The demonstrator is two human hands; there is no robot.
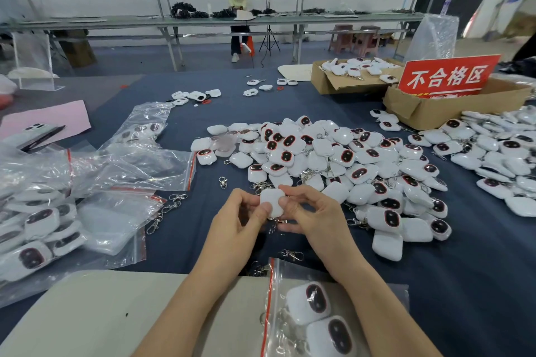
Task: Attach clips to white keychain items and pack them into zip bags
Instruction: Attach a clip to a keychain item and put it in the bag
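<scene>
Both hands hold one white keychain item (271,200) above the dark blue table, its plain back facing me. My left hand (243,217) grips its left side, thumb on its face. My right hand (311,211) pinches its right side, and a metal clip (277,222) hangs below it between my fingers. A big pile of white keychain items (333,159) with dark oval windows lies just beyond. Loose metal clips (174,203) lie to the left. A zip bag (313,313) holding two items lies near the front edge under my right forearm.
Empty and filled zip bags (116,171) cover the left side. Two cardboard boxes (435,107), one with a red sign (448,75), stand at back right. More items (499,153) pile at far right. A person (237,17) sits at a distant bench.
</scene>
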